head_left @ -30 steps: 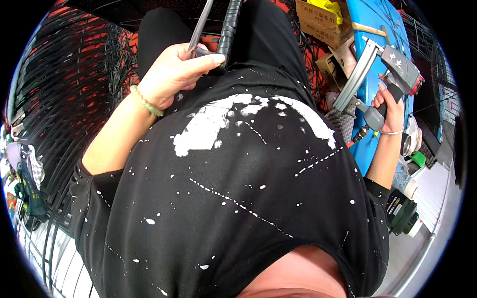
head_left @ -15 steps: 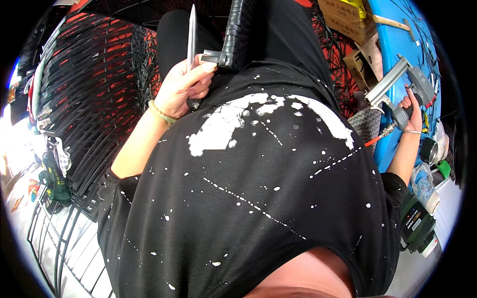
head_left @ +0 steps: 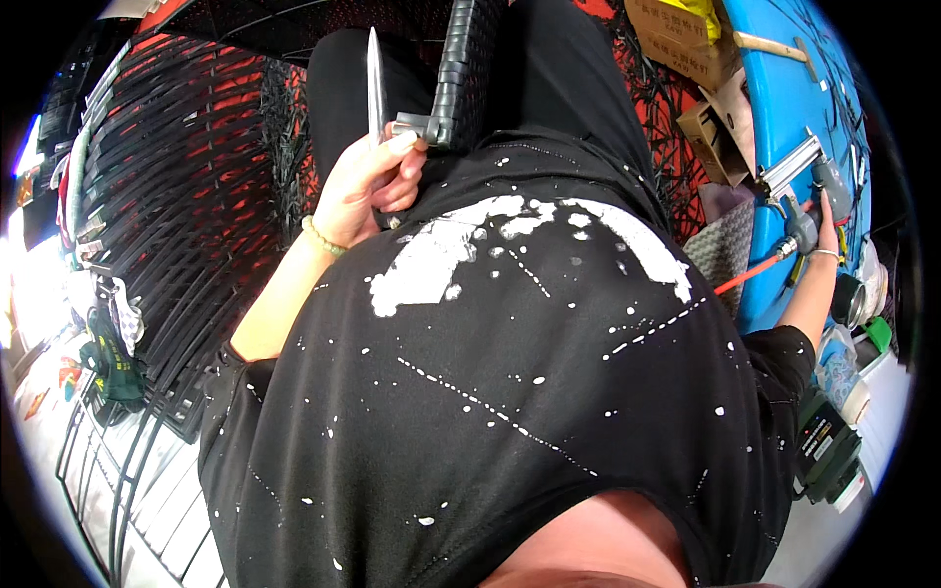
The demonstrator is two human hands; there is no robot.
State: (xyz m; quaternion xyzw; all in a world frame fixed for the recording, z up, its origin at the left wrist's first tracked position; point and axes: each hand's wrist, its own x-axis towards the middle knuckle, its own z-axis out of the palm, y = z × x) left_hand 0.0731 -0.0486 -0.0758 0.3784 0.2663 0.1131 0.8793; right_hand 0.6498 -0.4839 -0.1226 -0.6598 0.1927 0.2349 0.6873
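My left hand [head_left: 371,186] is closed round the handle of a pointed metal spike [head_left: 375,88]; its bright blade stands up out of the fist, and most of the handle is hidden by the fingers. Thumb and forefinger also pinch a short flat black strip end [head_left: 412,124] at the corner of a black woven frame piece [head_left: 461,78], which lies across my lap. Out to the right, my right hand [head_left: 826,227] is wrapped round the grip of a grey air stapler [head_left: 799,167] at the blue table. An orange hose [head_left: 750,272] joins the tool's grip.
Curved black woven strips [head_left: 186,196] fill the left side. The blue table [head_left: 774,88] at the right carries a hammer [head_left: 779,45] and loose black strips. Cardboard boxes [head_left: 676,44] stand beside it on the red, strip-strewn floor. A dark green case [head_left: 823,441] lies near my right elbow.
My right hand has carried the air stapler right, farther over the blue table. My left hand and the woven piece have shifted only slightly.
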